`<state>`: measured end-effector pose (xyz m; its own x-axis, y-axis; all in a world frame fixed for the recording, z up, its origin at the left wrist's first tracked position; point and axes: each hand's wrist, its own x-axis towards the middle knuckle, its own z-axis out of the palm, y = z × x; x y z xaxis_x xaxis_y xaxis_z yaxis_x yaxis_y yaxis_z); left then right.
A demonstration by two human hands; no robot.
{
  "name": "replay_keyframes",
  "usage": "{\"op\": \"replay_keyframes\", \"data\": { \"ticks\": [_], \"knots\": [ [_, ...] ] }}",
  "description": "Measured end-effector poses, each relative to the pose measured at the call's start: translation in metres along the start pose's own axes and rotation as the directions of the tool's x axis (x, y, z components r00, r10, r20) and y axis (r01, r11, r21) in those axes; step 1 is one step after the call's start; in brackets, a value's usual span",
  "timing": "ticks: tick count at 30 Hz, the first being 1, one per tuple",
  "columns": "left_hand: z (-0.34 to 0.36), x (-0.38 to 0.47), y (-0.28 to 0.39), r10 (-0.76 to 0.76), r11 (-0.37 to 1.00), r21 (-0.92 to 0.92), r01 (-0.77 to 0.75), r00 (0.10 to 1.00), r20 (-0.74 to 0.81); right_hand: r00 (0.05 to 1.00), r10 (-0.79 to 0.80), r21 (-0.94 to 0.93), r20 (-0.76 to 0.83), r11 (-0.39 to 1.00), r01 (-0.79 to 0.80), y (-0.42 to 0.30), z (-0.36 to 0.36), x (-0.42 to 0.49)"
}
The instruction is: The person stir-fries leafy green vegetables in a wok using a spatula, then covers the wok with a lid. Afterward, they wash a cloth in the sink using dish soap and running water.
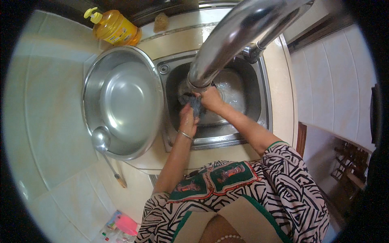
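Both my hands are over the stainless steel sink (252, 112), below the mouth of a large chrome faucet (226, 42). A dark grey wet cloth (195, 104) is bunched between them. My left hand (188, 120), with a bangle at its wrist, grips the cloth's lower part. My right hand (211, 98) closes on its upper part, just under the spout, which hides some of the fingers. Water lies or runs on the sink bottom around the drain.
Left of the sink stands a large metal basin (121, 100) with a metal ladle (101, 139) at its rim. A yellow pump bottle (117, 29) and a brown sponge or scrubber (161, 22) are behind. Tiled walls rise at both sides. Something pink (127, 224) lies at the lower left.
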<state>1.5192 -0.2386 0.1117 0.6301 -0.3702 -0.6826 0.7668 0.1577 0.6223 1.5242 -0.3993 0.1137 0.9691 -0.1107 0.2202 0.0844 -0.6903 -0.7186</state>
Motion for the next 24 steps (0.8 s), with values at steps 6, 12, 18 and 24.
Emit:
{"op": "replay_keyframes", "data": {
  "ticks": [6, 12, 18, 24],
  "knots": [
    [-0.018, -0.005, 0.011, -0.066, 0.985, 0.133, 0.106, 0.959, -0.276, 0.962, 0.261, -0.215, 0.076, 0.947, -0.24, 0.094, -0.02, 0.004],
    [-0.021, -0.015, 0.001, -0.151, 0.985, -0.114, 0.13, 0.967, -0.205, 0.898, 0.408, -0.189, 0.164, 0.906, -0.378, 0.147, 0.006, -0.013],
    [0.007, -0.023, 0.0, -0.101, 0.995, -0.006, 0.101, 0.989, -0.112, 0.925, 0.212, -0.156, 0.315, 0.973, -0.169, 0.082, 0.059, -0.027],
    [0.0, -0.03, -0.003, 0.061, 0.944, 0.328, -0.028, 0.994, -0.089, 0.878, 0.032, -0.229, 0.477, 0.969, 0.089, 0.031, -0.012, -0.003]
  ]
}}
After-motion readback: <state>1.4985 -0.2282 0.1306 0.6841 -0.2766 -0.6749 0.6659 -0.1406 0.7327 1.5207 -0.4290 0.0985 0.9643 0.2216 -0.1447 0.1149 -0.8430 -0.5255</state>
